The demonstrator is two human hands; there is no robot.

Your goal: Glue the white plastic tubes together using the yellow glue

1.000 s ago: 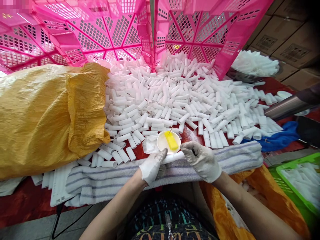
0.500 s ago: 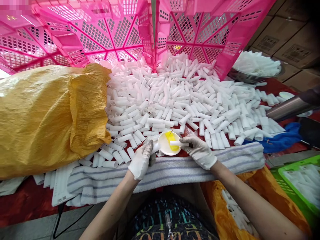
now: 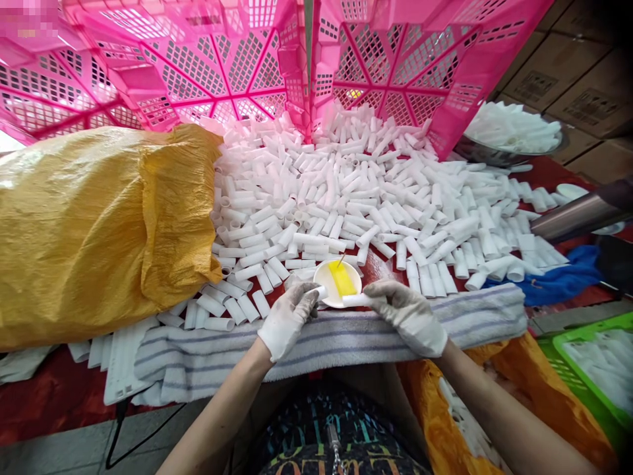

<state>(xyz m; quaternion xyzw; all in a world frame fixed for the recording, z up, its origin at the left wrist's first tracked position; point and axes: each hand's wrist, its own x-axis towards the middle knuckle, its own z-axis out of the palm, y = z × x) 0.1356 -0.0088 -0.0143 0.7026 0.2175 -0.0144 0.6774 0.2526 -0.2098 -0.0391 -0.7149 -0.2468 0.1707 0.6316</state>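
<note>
Head view: gloved right hand (image 3: 408, 315) pinching a white tube (image 3: 357, 300) at the near rim of the small white dish (image 3: 324, 274) of yellow paste (image 3: 342, 280), gloved left hand (image 3: 288, 317) pinching another small white piece (image 3: 321, 291) just beside it, striped towel (image 3: 475, 313) underneath, tube pile (image 3: 356, 198) beyond.

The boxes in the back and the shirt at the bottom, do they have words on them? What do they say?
Cardboard boxes: dark printed stamps, too small and blurred to read.
Shirt: big pale letters along the bottom edge, cut off by the picture, not readable.
Top left corner: blurred out, nothing to read.
White tubes, pink crates and yellow sack: no words seen.
</note>
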